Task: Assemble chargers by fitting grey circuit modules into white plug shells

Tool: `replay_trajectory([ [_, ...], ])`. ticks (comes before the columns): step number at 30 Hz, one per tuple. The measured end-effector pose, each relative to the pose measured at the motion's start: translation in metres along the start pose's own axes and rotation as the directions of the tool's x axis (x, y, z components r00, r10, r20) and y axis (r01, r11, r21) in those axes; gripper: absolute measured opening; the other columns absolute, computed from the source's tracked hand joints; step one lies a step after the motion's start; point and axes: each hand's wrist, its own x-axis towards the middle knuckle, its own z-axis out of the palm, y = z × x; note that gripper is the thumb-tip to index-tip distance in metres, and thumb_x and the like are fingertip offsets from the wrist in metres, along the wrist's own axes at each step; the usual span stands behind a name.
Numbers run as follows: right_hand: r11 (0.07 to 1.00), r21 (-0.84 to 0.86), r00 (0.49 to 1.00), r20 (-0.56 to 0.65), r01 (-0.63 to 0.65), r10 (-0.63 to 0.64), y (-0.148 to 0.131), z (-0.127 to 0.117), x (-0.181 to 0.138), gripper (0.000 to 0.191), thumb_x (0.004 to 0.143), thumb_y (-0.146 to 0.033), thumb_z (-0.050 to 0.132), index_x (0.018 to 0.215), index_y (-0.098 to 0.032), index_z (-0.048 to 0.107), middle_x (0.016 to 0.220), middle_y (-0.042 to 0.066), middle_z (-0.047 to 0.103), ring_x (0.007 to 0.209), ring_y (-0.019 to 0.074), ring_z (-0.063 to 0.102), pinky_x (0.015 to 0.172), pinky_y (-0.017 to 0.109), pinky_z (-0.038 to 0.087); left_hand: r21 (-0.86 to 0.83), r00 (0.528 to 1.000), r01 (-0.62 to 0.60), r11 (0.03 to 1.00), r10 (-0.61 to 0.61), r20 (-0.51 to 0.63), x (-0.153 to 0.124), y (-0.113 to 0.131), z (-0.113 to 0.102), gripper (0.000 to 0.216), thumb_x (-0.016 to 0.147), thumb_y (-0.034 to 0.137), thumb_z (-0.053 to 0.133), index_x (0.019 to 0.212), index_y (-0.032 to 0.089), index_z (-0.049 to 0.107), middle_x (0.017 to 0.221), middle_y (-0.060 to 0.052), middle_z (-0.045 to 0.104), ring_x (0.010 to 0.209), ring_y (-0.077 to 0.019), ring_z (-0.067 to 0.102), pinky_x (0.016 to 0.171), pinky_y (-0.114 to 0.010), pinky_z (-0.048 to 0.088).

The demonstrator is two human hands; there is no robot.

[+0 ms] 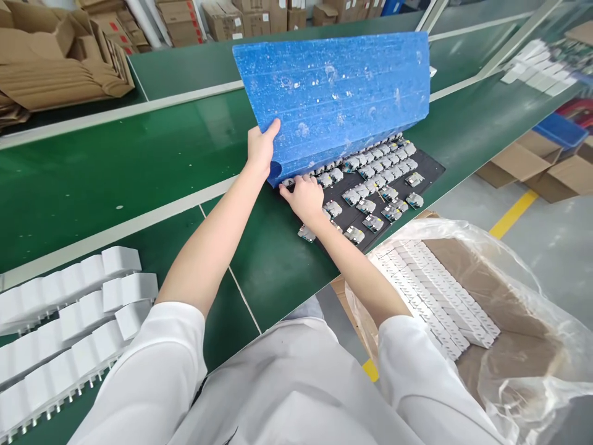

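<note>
My left hand (262, 147) grips the left edge of a blue plastic sheet (338, 86), thumb on its near face. The sheet stands tilted up, its surface scuffed and spotted white. Beneath its lower edge lies a black mat (428, 167) bearing rows of small grey modules with circuit boards (373, 222). At the sheet's lower left corner, my right hand (306, 198) bends its fingers down among the modules, thumb stretched to the left. What those fingertips hold, if anything, is hidden. The sheet covers the far rows of modules.
White blocks with metal pins (74, 334) stand in rows on the green bench (273, 266) at left. At right, a plastic-lined carton (519, 321) holds stacked white pieces. Flattened cardboard (69, 62) lies far left. Open cartons (523, 157) sit on the floor at right.
</note>
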Motion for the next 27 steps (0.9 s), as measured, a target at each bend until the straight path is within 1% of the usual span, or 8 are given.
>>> replay_trajectory([
  [6,0.996,-0.037,0.993,0.093,0.077,-0.073,0.006,0.011,-0.013,0.042,0.099,-0.048,0.060,0.114,-0.011,0.074,0.124,0.022,0.066,0.125,0.0369,0.055,0.097,0.046,0.051,-0.097,0.999,-0.053,0.994,0.052,-0.017,0.020,0.027,0.003,0.001,0.098,0.024,0.067,0.099,0.024,0.066,0.100,0.011,0.080,0.132,-0.0209,0.059,0.126,-0.039,0.035],
  [9,0.992,-0.035,0.990,0.077,0.118,-0.115,0.010,0.008,-0.014,0.050,0.097,-0.053,0.061,0.120,-0.010,0.070,0.125,0.024,0.064,0.122,0.0372,0.056,0.098,0.047,0.050,-0.113,0.998,-0.068,0.991,0.068,0.000,0.021,0.042,0.006,0.010,0.099,0.014,0.064,0.094,0.022,0.067,0.087,0.011,0.079,0.122,-0.0199,0.062,0.117,-0.035,0.044],
  [12,0.994,0.001,0.994,-0.012,0.113,-0.113,0.023,-0.001,-0.001,0.048,0.102,-0.046,0.053,0.132,-0.009,0.063,0.131,0.024,0.061,0.122,0.0365,0.056,0.099,0.048,0.048,-0.082,0.997,-0.075,0.994,0.075,0.005,0.018,0.048,0.007,0.014,0.100,0.018,0.063,0.089,0.027,0.067,0.085,0.012,0.078,0.116,-0.0195,0.063,0.110,-0.035,0.049],
  [15,0.995,0.039,0.994,-0.064,0.096,-0.094,0.042,-0.007,0.018,0.051,0.102,-0.031,0.048,0.145,-0.005,0.053,0.143,0.028,0.055,0.131,0.0379,0.052,0.106,0.052,0.045,-0.065,0.998,-0.062,0.996,0.061,-0.024,0.015,0.045,0.006,0.009,0.098,0.023,0.067,0.090,0.027,0.066,0.087,0.012,0.079,0.120,-0.0196,0.062,0.114,-0.037,0.047],
  [18,0.987,0.029,0.987,-0.032,0.157,-0.156,0.052,-0.003,0.028,0.060,0.100,-0.027,0.051,0.152,0.002,0.043,0.155,0.032,0.044,0.147,0.0390,0.040,0.116,0.053,0.038,-0.067,0.996,-0.068,0.995,0.063,-0.070,0.016,0.039,0.005,0.008,0.096,0.025,0.070,0.091,0.026,0.065,0.090,0.012,0.079,0.122,-0.0201,0.062,0.116,-0.038,0.046],
  [21,0.988,-0.030,0.988,0.035,0.149,-0.148,0.049,0.003,0.024,0.069,0.102,-0.031,0.051,0.158,0.006,0.033,0.163,0.033,0.031,0.156,0.0390,0.026,0.122,0.050,0.031,-0.065,0.993,-0.074,0.995,0.068,-0.093,0.021,0.035,0.003,0.007,0.096,0.024,0.069,0.092,0.026,0.064,0.089,0.013,0.079,0.116,-0.0197,0.065,0.113,-0.038,0.049],
  [24,0.989,-0.072,0.989,0.084,0.129,-0.123,0.046,0.007,0.019,0.071,0.104,-0.035,0.048,0.160,0.005,0.028,0.159,0.033,0.038,0.152,0.0375,0.034,0.122,0.049,0.030,-0.045,0.994,-0.067,0.997,0.063,-0.091,0.026,0.032,0.000,0.006,0.095,0.026,0.070,0.094,0.026,0.064,0.091,0.013,0.080,0.118,-0.0203,0.065,0.115,-0.039,0.047],
  [27,0.985,-0.085,0.986,0.089,0.152,-0.144,0.048,0.008,0.017,0.069,0.105,-0.039,0.048,0.156,0.005,0.036,0.146,0.031,0.051,0.145,0.0371,0.042,0.120,0.048,0.031,-0.034,0.993,-0.088,0.996,0.085,-0.078,0.031,0.032,-0.001,0.013,0.092,0.034,0.074,0.096,0.028,0.064,0.096,0.013,0.080,0.122,-0.0213,0.064,0.115,-0.039,0.047],
])
